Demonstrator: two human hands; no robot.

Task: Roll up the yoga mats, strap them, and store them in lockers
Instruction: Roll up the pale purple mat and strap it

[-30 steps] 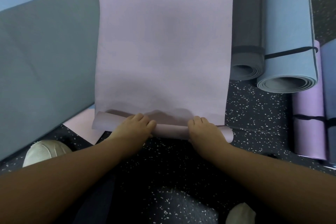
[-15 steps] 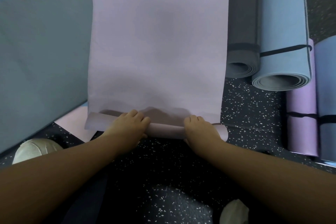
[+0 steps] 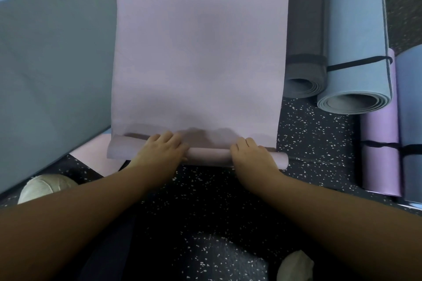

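Nothing readable here as far as I can tell, no text, logos or numbers on the mats (image 3: 196,52) or the floor (image 3: 315,134).

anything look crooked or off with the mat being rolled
Yes, slightly. The roll at the near end of the lilac mat is uneven: it pokes out past the mat's edge on both sides and its left end looks looser and fatter than the right. The left hand and right hand rest on it.

Four rolled, strapped mats (image 3: 356,36), one lilac mat (image 3: 198,48) partly rolled, one grey-green flat mat (image 3: 54,64), two hands (image 3: 159,150), two shoes (image 3: 43,187)
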